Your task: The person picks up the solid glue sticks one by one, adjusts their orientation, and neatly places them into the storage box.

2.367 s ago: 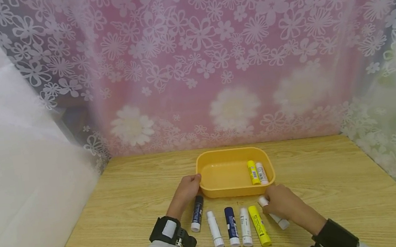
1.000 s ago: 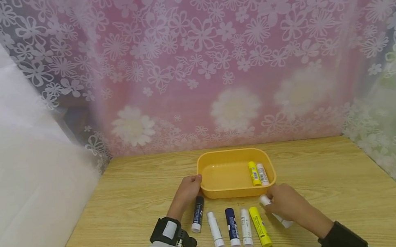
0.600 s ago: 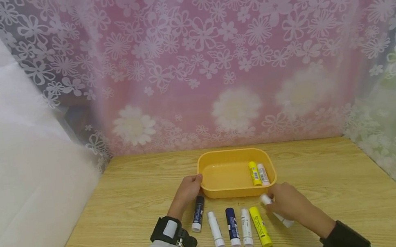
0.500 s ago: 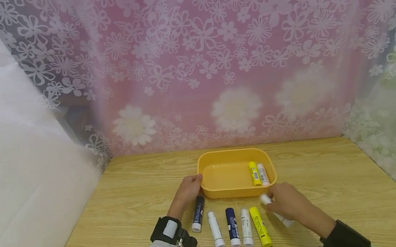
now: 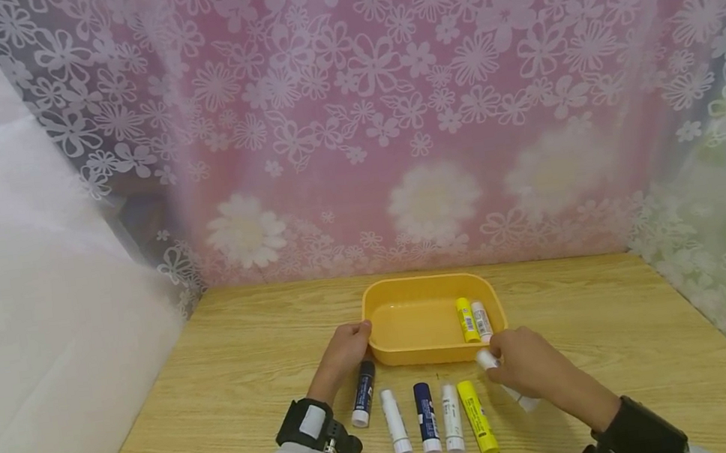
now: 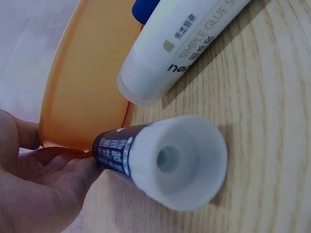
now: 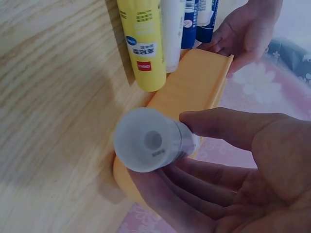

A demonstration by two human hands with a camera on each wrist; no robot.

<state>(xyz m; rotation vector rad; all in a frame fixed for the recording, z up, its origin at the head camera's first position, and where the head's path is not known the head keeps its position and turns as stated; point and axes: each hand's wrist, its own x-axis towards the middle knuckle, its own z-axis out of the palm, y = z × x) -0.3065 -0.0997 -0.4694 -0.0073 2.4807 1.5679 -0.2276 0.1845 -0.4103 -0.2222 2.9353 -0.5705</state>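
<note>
My left hand (image 5: 344, 348) grips the left wall of an orange-yellow plastic bin (image 5: 420, 356), thumb at the rim. In the right wrist view, my right hand (image 7: 272, 165) pinches a white glue stick (image 7: 141, 145) between thumb and fingers, its hollow base facing the camera. The head view puts that stick just off the bin's front right corner, slanted, partly hidden by the fingers. Inside the bin at the right lie a yellow glue stick (image 5: 467, 319) and a white one with a printed label (image 5: 481, 320). A dark blue glue stick (image 6: 114, 153) lies right beside the left hand's fingers.
In front of the bin, a row of glue sticks lies on the wooden table (image 5: 266, 321): a white one (image 5: 395, 423), a navy one (image 5: 427, 419), another white one (image 5: 452, 419) and a yellow one (image 5: 478, 418). A pink flowered curtain (image 5: 321, 111) hangs behind.
My right hand has shifted slightly toward the bin with the white glue stick in its fingers. My left hand keeps its hold on the bin wall, and the row of sticks lies as before.
</note>
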